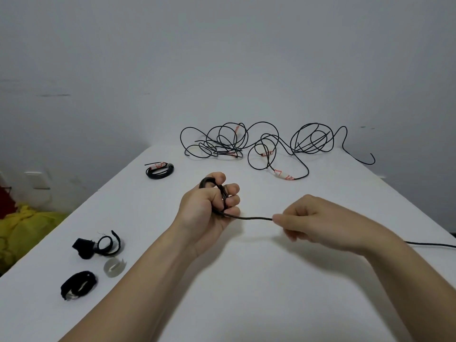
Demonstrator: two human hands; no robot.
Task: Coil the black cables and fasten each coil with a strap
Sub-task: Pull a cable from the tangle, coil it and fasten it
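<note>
Nearest, front-left on the white table (pixel 246 304): loose straps, no box or tray for them. There's a flattened black strap (pixel 78 285), a pale translucent strap (pixel 114 267) just beyond it, then curled black straps (pixel 97 246) in a small clump. Prob. parked there to be w/in the left arm's reach once a coil is done.

Mid-table, both hands are raised over the surface, apart, joined only by the cable. Left hand (pixel 209 206): fingers curled round a small coil (pixel 221 193) of black cable, several turns bunched thru the fist. This looks meant to stop the loops springing open. Right hand (pixel 311 220): thumb & forefinger pinch the free cable (pixel 251 217) a short way out from the coil. The stretch btwn the hands is nearly straight, likely for tension on the next turn. Past the right wrist the cable tail (pixel 429 244) lies on the table and runs off the frame's right edge, so plenty left to wind, I'd judge.

Further back, left: a finished coil (pixel 159 170) w/ a white-and-red label, lying flat; strap on it or not, can't tell. Far end: a tangle of uncoiled black cables (pixel 246 144) w/ more red-marked labels, loops overlapping, close to the grey wall. Task approx. early to mid.

Off the table, left: yellow cloth (pixel 27 225) on the floor.
</note>
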